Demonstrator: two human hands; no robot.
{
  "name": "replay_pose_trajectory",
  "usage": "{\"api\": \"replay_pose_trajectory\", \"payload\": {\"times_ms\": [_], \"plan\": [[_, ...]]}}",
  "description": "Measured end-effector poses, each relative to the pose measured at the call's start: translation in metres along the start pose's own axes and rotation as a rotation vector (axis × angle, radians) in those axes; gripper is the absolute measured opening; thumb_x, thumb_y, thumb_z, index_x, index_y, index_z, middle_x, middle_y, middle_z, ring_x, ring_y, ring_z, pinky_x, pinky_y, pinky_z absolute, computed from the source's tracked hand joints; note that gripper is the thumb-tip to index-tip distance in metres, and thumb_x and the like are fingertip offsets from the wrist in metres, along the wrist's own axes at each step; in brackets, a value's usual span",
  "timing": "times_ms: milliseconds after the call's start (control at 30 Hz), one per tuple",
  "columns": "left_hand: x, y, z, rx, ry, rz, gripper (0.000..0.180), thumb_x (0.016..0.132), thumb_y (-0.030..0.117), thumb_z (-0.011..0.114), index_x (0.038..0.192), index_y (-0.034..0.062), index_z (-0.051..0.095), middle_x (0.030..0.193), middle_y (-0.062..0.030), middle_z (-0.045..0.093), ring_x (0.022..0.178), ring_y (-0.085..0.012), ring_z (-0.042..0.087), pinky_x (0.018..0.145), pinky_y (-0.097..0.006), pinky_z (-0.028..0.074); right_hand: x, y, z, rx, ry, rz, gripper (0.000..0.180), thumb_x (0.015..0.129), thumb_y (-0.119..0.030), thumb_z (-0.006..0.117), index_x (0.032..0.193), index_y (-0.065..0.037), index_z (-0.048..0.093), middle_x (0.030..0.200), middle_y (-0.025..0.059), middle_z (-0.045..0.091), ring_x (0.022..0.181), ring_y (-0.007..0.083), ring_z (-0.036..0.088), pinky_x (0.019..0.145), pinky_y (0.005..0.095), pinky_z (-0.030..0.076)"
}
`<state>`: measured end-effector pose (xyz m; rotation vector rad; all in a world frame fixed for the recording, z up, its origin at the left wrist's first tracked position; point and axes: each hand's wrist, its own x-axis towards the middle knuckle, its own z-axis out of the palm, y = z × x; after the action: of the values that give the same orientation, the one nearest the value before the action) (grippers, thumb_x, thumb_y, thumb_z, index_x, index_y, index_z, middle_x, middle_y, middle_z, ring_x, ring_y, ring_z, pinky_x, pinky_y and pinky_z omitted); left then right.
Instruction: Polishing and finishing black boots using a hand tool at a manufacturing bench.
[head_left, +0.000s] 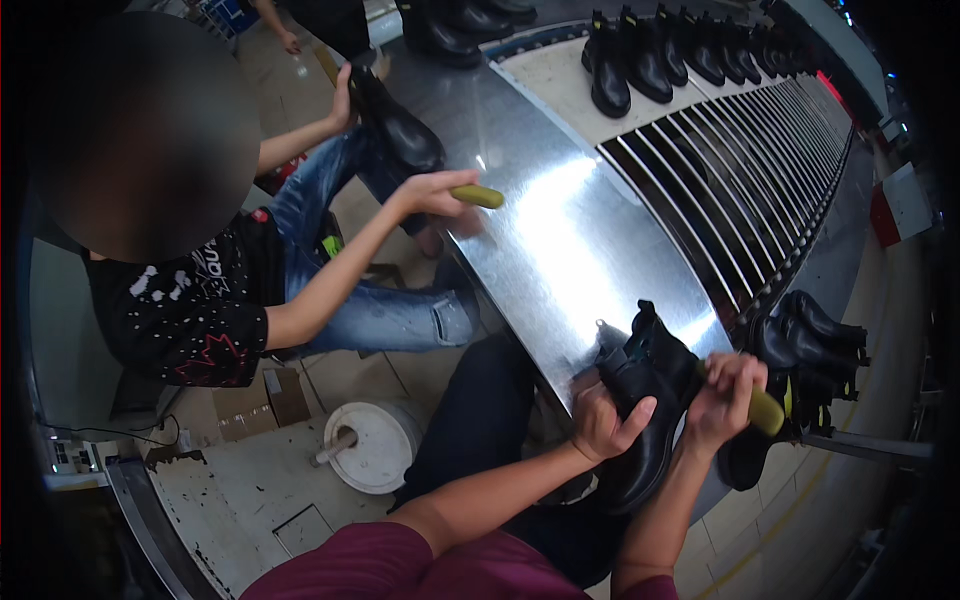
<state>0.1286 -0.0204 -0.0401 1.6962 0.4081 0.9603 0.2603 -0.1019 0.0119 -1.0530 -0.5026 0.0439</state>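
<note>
in the head view, a black ankle boot (640,420) is held at the near edge of a shiny metal table (560,230), partly over the person's lap. the left hand (605,415) is closed around the upper part of the boot, with the thumb laid across the leather. the right hand (725,395) is wrapped in a fist around the yellow-green handle of a brush (765,408), and this handle is pressed against the right side of the boot. the head of the brush is hidden by the hand and the boot, so it cannot be told where it touches.

to the right of the hands, several more black boots (810,345) are seen just beside the table edge. at the far side, a row of black boots (680,55) is placed on a light surface next to a slatted metal conveyor (740,170).

on the left, a co-worker in a black shirt and blue jeans is seated. another brush with a yellow-green handle (478,196) is gripped in one hand of the co-worker (430,193) above the table, and a black boot (400,125) is held by the other hand (343,100). a white bucket (375,445) with a stick in it is standing on the floor between the two people.
</note>
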Motion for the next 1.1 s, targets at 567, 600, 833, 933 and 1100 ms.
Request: {"api": "replay_pose_trajectory", "payload": {"times_ms": [567, 600, 833, 933, 1100], "plan": [[-0.002, -0.006, 0.024, -0.177, 0.0, -0.109, 0.044, 0.102, 0.029, 0.058, 0.077, -0.0067, 0.064, 0.064, -0.0093, 0.061, 0.062, -0.0169, 0.055, 0.06, -0.037, 0.042, -0.079, -0.069, -0.011, 0.185, 0.146, 0.243, 0.027, 0.102, -0.017, 0.058, 0.078, -0.011, 0.047, 0.057, -0.0003, 0.039, 0.05, 0.0132, 0.042, 0.055, 0.0336, 0.042], [0.0, -0.005, 0.026, -0.169, -0.001, -0.133, 0.044, 0.102, 0.029, 0.058, 0.077, -0.0072, 0.064, 0.064, -0.0102, 0.061, 0.062, -0.0174, 0.056, 0.06, -0.038, 0.042, -0.082, -0.076, -0.009, 0.158, 0.127, 0.221, 0.027, 0.102, -0.016, 0.058, 0.078, -0.011, 0.046, 0.057, -0.0003, 0.039, 0.05, 0.013, 0.042, 0.055, 0.0335, 0.041], [0.001, -0.001, 0.024, -0.15, 0.087, -0.156, 0.052, 0.1, 0.038, 0.062, 0.078, -0.0087, 0.066, 0.069, -0.0195, 0.069, 0.064, -0.0275, 0.066, 0.062, -0.044, 0.048, -0.178, -0.096, 0.022, -0.175, -0.172, -0.018, 0.012, 0.092, -0.001, 0.069, 0.083, -0.001, 0.06, 0.064, 0.008, 0.056, 0.054, 0.0205, 0.052, 0.055, 0.0368, 0.045], [-0.007, -0.021, 0.007, -0.05, 0.049, -0.309, 0.052, 0.098, 0.044, 0.065, 0.087, -0.0058, 0.073, 0.081, -0.0282, 0.071, 0.079, -0.0444, 0.071, 0.069, -0.048, 0.052, -0.234, -0.071, 0.034, -0.649, -0.521, 0.162, 0.017, 0.089, -0.01, 0.076, 0.08, -0.005, 0.062, 0.07, 0.0123, 0.062, 0.06, 0.0297, 0.062, 0.056, 0.0399, 0.047], [-0.009, -0.01, 0.021, 0.068, -0.07, -0.291, 0.052, 0.097, 0.049, 0.063, 0.092, -0.0017, 0.075, 0.083, -0.0237, 0.073, 0.081, -0.0432, 0.072, 0.071, -0.049, 0.054, -0.271, -0.076, 0.033, -0.795, -0.739, 0.112, 0.023, 0.085, -0.015, 0.081, 0.072, -0.01, 0.063, 0.068, 0.0099, 0.065, 0.058, 0.0306, 0.063, 0.056, 0.0408, 0.05]]}}
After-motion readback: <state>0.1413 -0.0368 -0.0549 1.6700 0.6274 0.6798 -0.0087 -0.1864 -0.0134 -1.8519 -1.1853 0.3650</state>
